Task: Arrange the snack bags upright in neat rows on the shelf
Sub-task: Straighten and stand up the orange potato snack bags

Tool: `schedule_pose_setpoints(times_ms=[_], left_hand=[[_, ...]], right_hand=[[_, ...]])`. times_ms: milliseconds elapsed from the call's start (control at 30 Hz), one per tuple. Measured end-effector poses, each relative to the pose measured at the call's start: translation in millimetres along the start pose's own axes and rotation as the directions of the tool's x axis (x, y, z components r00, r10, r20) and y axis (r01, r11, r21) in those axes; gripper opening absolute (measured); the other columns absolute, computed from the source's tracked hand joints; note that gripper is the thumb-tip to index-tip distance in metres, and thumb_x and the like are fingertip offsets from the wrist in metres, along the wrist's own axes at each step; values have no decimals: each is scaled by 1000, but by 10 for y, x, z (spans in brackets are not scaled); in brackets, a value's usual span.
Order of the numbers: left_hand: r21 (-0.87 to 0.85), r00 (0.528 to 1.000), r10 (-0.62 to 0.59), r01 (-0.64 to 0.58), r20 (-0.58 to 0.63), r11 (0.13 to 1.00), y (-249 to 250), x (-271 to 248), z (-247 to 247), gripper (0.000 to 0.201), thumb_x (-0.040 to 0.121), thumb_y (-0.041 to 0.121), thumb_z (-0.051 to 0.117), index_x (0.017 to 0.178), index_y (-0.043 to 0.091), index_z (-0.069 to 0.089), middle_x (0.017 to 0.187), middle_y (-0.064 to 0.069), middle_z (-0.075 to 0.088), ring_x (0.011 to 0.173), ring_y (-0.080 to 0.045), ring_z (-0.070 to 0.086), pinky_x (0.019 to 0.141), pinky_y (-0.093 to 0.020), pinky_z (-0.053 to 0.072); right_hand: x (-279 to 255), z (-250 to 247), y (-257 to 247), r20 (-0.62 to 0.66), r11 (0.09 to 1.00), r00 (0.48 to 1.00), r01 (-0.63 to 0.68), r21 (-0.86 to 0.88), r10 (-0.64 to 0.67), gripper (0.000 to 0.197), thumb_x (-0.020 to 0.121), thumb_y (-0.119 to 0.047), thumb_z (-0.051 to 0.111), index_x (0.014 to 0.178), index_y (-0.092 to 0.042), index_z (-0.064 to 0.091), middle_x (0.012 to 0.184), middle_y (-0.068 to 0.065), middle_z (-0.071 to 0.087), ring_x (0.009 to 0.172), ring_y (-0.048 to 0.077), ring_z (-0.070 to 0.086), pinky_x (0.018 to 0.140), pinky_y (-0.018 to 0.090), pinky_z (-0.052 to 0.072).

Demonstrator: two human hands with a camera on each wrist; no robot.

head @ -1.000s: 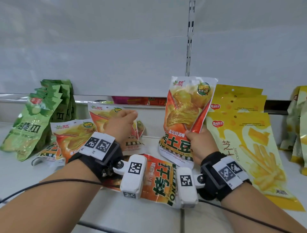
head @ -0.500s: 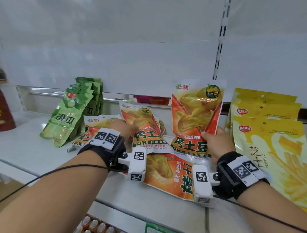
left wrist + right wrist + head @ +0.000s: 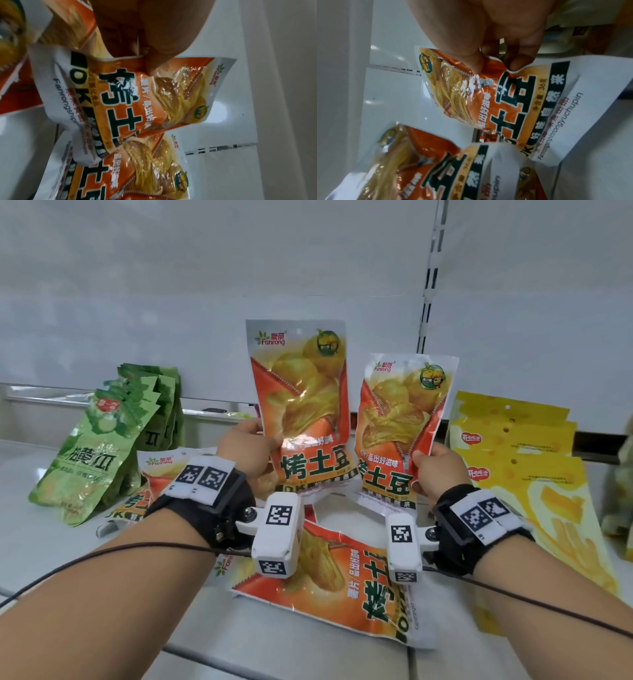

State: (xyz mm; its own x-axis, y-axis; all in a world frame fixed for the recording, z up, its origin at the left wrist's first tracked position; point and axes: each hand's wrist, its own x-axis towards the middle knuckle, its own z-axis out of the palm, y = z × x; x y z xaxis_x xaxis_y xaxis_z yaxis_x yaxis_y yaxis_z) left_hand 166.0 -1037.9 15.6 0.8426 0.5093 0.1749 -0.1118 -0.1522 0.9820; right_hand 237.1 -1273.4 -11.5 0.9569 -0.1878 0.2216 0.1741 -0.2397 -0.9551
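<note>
Two orange potato-chip bags stand upright side by side above the white shelf [image 3: 85, 594]. My left hand [image 3: 248, 450] pinches the left orange bag [image 3: 301, 405] at its left edge; the left wrist view shows the same bag [image 3: 154, 97] held between thumb and fingers [image 3: 154, 63]. My right hand [image 3: 433, 470] pinches the right orange bag [image 3: 400, 419] at its right edge, and that bag [image 3: 496, 101] fills the right wrist view under my fingers [image 3: 476, 63]. A third orange bag [image 3: 342, 583] lies flat near the front. Another orange bag [image 3: 154, 474] lies behind my left wrist.
A leaning row of green cucumber bags [image 3: 102, 446] stands at the left. Yellow cheese-stick bags [image 3: 534, 474] lean in a row at the right, with pale bags [image 3: 620, 501] at the far right edge. A slotted upright [image 3: 428, 285] runs up the white back wall.
My left hand has picked an orange bag up off the shelf pile and raised it upright beside the bag in my right hand. The camera view has shifted.
</note>
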Motion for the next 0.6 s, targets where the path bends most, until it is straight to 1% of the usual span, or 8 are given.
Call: schedule_pose_setpoints(times_ms=[100,233,333,400,467,533,567,600], left_hand=[[2,998,7,-7,64,1000,25,40,202,18,88,6,63,77,20,66,89,-13,74,86,-35,70,80,-55,56],[49,991,13,-19,135,999,-41,109,506,15,87,10,64,77,21,68,79,-9,74,77,-32,72,75,-54,58],[82,982,-24,8,189,997,-134,217,674,13,87,11,64,80,21,69,83,-10,75,82,-33,71,78,-53,57],[102,977,-45,24,209,995,-205,312,744,12,87,12,63,80,20,69,83,-10,75,82,-33,71,79,-53,57],[148,980,-52,23,193,989,-274,400,794,14,88,14,63,77,22,66,79,-8,74,78,-31,71,77,-51,58],[219,979,-60,16,197,976,-327,462,835,16,88,15,63,74,23,65,77,-7,73,75,-31,71,75,-50,58],[239,978,-68,19,199,971,-339,477,852,16,89,14,61,75,22,63,81,-10,73,78,-32,70,75,-48,58],[259,977,-77,24,198,966,-348,500,868,17,89,12,60,75,21,61,87,-14,72,81,-34,69,74,-45,58]], right_hand=[[106,36,-45,28,999,999,-30,43,29,17,94,-11,49,92,-17,64,90,7,66,79,27,61,79,43,52],[269,85,-1,75,994,994,-84,69,79,25,92,-10,51,74,-23,62,79,7,66,66,25,58,69,40,53],[363,136,47,127,992,987,-111,65,102,26,91,-10,52,74,-22,68,83,12,72,71,28,62,76,46,55],[437,156,75,139,987,981,-144,73,133,32,90,-6,49,72,-24,68,76,7,73,69,27,64,76,47,55],[516,157,104,150,984,978,-158,84,144,35,90,-3,48,69,-24,67,64,-2,71,60,16,67,66,37,59],[555,168,104,173,982,974,-165,89,148,33,91,-3,50,69,-22,64,62,-3,69,53,8,65,54,26,57],[564,179,99,177,984,974,-159,73,144,31,91,-4,50,69,-22,63,65,-2,69,53,8,65,53,25,57],[569,195,101,173,984,973,-164,65,151,30,91,-6,50,70,-21,64,68,1,69,58,12,67,59,29,59]])
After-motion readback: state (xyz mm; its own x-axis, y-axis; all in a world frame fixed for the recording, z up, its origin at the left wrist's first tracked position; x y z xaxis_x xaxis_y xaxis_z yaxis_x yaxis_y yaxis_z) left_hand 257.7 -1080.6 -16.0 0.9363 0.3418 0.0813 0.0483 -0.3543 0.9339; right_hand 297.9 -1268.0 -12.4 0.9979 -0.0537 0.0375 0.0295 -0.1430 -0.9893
